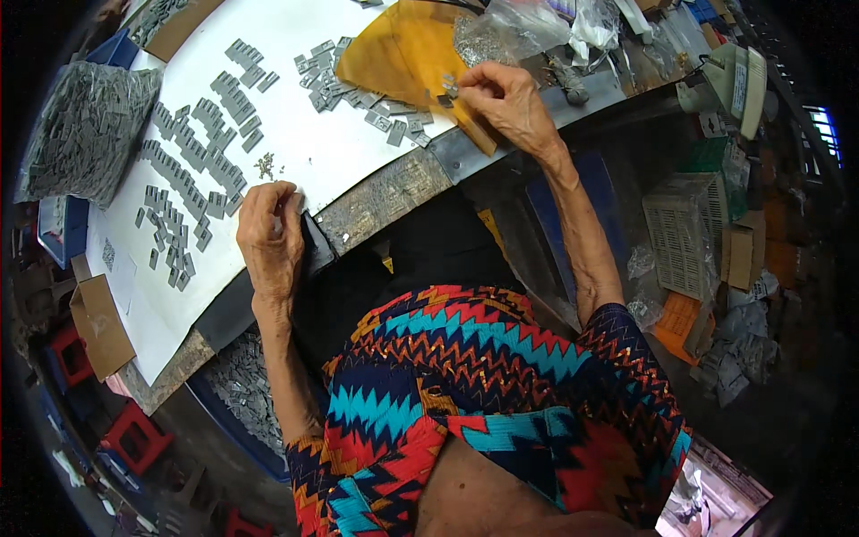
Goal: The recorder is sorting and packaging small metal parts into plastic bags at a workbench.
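My left hand (pixel 270 231) rests at the table's near edge, its fingers curled together; what they hold, if anything, is hidden. Just beyond it lies a small heap of tiny brass-coloured pieces (pixel 265 166). Rows of small grey rectangular parts (pixel 183 148) stretch out to its left. Over at the right, my right hand (pixel 512 107) has thumb and fingers pinched above an amber plastic sheet (pixel 403 54). A few small metal bits (pixel 446 89) lie on the sheet beside those fingertips. Loose grey parts (pixel 324 76) are scattered along the sheet's left side.
A clear bag full of grey parts (pixel 85 130) sits at the far left, above a blue bin (pixel 64 234). Under the table stands a blue tub of parts (pixel 242 394). Clear plastic bags (pixel 514 31) crowd the back right. Crates (pixel 684 233) and red stools (pixel 136 443) stand on the floor.
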{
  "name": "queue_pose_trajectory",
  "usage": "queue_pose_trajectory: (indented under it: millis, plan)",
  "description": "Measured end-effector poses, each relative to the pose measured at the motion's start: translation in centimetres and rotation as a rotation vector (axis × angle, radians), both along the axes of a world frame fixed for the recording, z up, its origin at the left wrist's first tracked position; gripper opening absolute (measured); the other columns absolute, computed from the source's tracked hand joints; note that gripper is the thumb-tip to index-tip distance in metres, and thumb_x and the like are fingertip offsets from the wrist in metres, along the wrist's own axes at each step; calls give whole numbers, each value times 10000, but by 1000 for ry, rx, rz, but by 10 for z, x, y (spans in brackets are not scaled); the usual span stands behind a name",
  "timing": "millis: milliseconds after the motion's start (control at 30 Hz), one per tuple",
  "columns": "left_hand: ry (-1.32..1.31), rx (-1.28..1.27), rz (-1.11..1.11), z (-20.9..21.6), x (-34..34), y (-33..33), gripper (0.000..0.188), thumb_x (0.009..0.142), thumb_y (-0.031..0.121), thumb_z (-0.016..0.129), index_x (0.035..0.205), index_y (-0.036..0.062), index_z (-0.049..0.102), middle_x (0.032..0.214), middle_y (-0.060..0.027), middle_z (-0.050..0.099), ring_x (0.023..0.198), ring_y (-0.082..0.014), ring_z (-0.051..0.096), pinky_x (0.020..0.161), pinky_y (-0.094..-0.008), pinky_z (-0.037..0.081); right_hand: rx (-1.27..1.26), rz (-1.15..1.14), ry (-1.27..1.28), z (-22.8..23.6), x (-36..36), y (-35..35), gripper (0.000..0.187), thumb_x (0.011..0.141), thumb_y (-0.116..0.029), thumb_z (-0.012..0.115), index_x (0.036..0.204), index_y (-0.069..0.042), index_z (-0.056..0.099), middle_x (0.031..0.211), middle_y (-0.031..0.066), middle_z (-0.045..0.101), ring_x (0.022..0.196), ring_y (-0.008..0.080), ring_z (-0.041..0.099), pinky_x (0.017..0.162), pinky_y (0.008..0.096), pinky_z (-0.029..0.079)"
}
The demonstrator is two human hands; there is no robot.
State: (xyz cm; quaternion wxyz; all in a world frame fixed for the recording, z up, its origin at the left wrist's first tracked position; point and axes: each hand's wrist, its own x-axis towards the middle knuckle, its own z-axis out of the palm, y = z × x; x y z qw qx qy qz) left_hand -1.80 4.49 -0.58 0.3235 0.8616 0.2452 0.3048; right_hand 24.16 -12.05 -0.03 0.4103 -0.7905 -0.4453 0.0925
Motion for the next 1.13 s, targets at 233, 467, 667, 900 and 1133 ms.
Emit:
queue_pose_trajectory:
  millis: [233,467,667,900,1133]
  plan:
    - [25,2,-10,-1,3,-1,94,742,-34,591,826,-11,555,765,-120,561,694,-239,557,627,-299,439,18,49,-230,-7,7,17,172,757,-138,620,831,16,599,655,30,566,560,113,517,540,255,437]
    - [29,-14,-2,-1,2,-1,94,742,-34,591,825,-12,553,757,-125,557,689,-244,555,628,-303,437,35,59,-133,2,15,14,101,795,-77,568,830,13,599,668,3,560,610,66,503,550,220,425]
    - [4,-16,-4,-6,5,-1,96,737,-33,594,819,-9,549,753,-123,556,682,-250,551,623,-306,436,-52,225,-114,-4,9,18,130,791,-106,572,845,9,601,702,23,551,638,92,514,565,236,421]
    - [8,-15,6,-2,2,0,97,733,-44,587,813,-8,547,747,-121,553,680,-249,549,621,-305,434,61,7,-209,-8,16,24,166,799,-126,530,840,22,595,752,132,604,662,224,597,606,319,476]
    - [18,-25,3,0,3,-1,86,744,-37,583,818,-2,553,760,-123,559,694,-243,554,636,-301,437,-17,-29,-66,5,5,8,153,801,-115,540,855,10,610,753,120,626,664,219,608,605,312,483]
